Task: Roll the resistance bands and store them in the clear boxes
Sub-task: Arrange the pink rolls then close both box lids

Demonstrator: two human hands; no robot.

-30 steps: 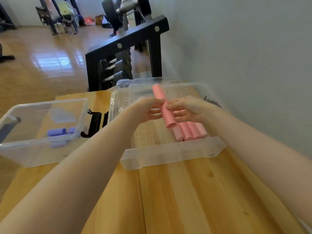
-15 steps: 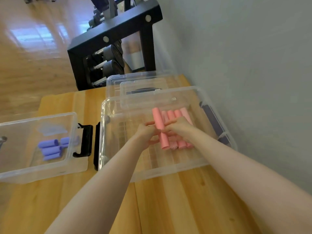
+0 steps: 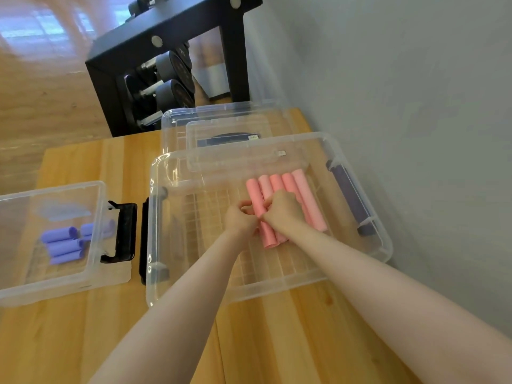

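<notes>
We grip the leftmost rolled pink resistance band [image 3: 260, 214] with both hands, left hand [image 3: 240, 221] and right hand [image 3: 283, 209]; its long axis runs away from us, parallel to its neighbours.

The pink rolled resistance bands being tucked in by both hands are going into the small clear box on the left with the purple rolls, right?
Not quite. The head view shows both hands, left hand and right hand, setting the pink rolled resistance bands into the large clear plastic box by the wall; the purple rolls lie alone in the small clear box.
</notes>
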